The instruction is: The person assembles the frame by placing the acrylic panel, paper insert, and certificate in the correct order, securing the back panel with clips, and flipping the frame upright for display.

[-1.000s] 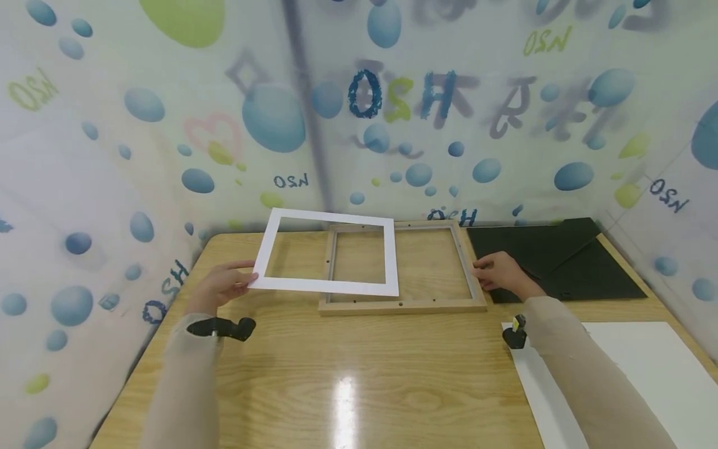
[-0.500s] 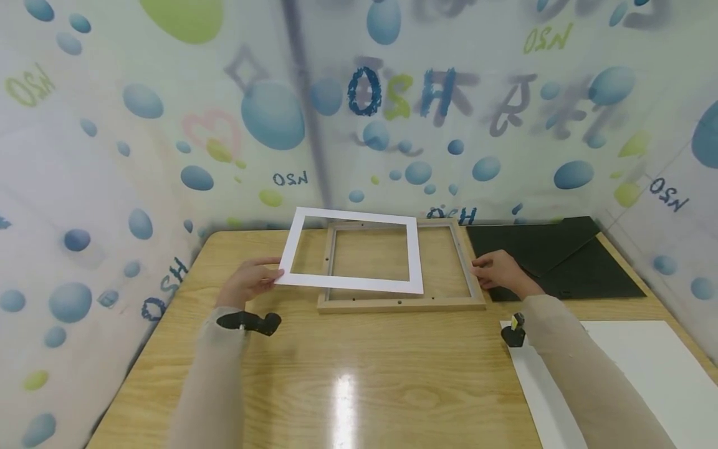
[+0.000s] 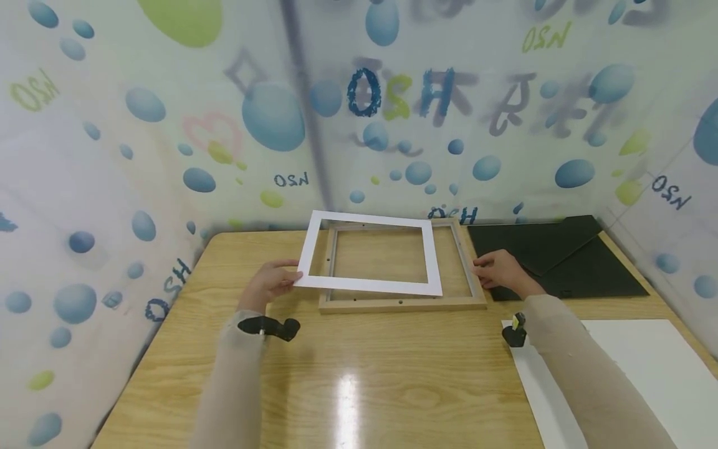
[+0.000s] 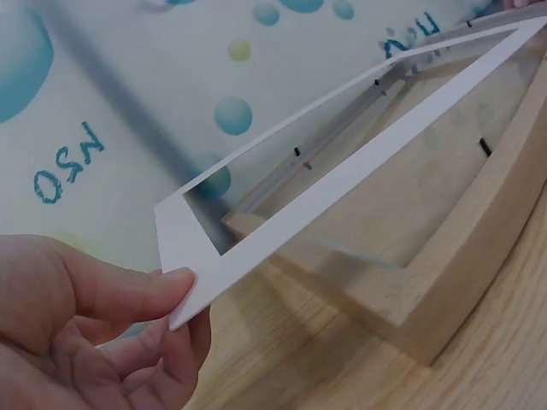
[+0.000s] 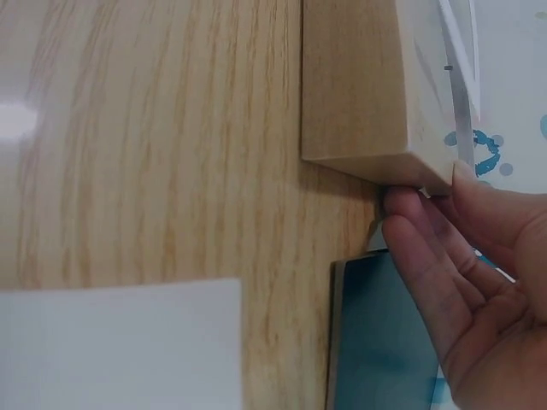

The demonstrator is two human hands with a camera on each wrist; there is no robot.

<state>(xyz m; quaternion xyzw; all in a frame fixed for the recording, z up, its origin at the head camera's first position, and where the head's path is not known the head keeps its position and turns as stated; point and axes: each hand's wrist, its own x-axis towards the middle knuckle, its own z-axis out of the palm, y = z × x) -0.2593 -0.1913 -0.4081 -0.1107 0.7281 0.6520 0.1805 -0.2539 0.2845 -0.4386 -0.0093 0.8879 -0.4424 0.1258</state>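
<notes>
Being pinched at its near left corner by the left hand [image 3: 271,284], the thin white rectangular card-like mat [image 3: 367,285] is being held over the pale wooden rectangular frame [image 3: 387,306], whose right edge is being gripped between thumb and fingers by the right hand [image 3: 500,273]. Light, easily creased handling is being suggested by the mat's thinness, so opposite outer borders are being judged the safest holds.
</notes>
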